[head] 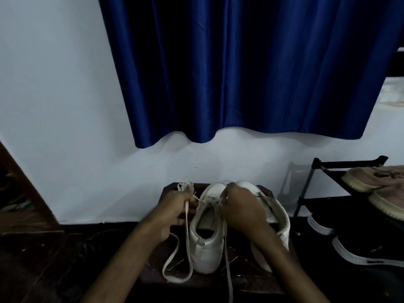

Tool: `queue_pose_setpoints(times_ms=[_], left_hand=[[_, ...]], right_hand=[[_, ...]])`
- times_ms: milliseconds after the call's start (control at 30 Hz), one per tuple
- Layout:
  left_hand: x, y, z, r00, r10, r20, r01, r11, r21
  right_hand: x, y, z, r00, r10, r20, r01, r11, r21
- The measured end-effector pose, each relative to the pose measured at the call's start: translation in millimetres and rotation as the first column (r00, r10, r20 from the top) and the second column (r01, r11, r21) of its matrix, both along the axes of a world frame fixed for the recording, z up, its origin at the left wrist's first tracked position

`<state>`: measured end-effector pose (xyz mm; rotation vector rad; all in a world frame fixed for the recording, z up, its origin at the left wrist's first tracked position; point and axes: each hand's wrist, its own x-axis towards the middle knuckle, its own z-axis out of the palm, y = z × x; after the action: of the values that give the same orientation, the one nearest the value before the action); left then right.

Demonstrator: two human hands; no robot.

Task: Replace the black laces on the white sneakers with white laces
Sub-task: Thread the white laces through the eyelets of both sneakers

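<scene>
Two white sneakers stand side by side on a dark low table (251, 281), toes toward the wall. The left sneaker (206, 243) has a white lace (187, 226) threaded near its toe. My left hand (175, 211) grips one strand of that lace just left of the shoe; the strand loops down onto the table. My right hand (242, 206) pinches the lace at the eyelets over the left sneaker's tongue. Another strand (228, 270) hangs off the table's front edge. My right arm partly hides the right sneaker (279, 217). A bundle of white lace (183, 186) lies behind my left hand.
A blue curtain (251, 73) hangs on the white wall behind. At the right a black shoe rack (306, 189) holds tan shoes (371, 178) and black shoes with white soles (360, 252). Dark wooden furniture (19, 193) stands at the left. The floor is dark.
</scene>
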<state>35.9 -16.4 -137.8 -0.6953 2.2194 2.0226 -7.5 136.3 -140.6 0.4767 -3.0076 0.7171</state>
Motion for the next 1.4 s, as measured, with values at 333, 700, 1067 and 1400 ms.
queue_pose_setpoints(times_ms=[333,700,1067,1400], left_hand=[[9.3,-11.9,148.3,0.873,0.038,-0.486,-0.004,0.998,0.07],[34.8,-2.2,245.8,0.596,-0.175,-0.783,0.131,0.984,-0.12],[19.3,14.3,291.6,0.49,-0.099,-0.866,-0.139,0.972,-0.19],[7.1,16.5,307.4,0.564,0.098,-0.82,-0.189,0.982,-0.012]], right_hand=[[-11.1,7.7,152.3,0.689,0.673,0.268,0.171,0.209,-0.963],[5.7,14.1,267.4,0.885,0.464,-0.029,-0.212,0.347,-0.914],[4.6,6.8,330.7,0.822,0.154,-0.548,-0.341,0.904,-0.257],[-1.3,-1.3,323.0,0.851,0.119,-0.512,-0.477,0.585,-0.656]])
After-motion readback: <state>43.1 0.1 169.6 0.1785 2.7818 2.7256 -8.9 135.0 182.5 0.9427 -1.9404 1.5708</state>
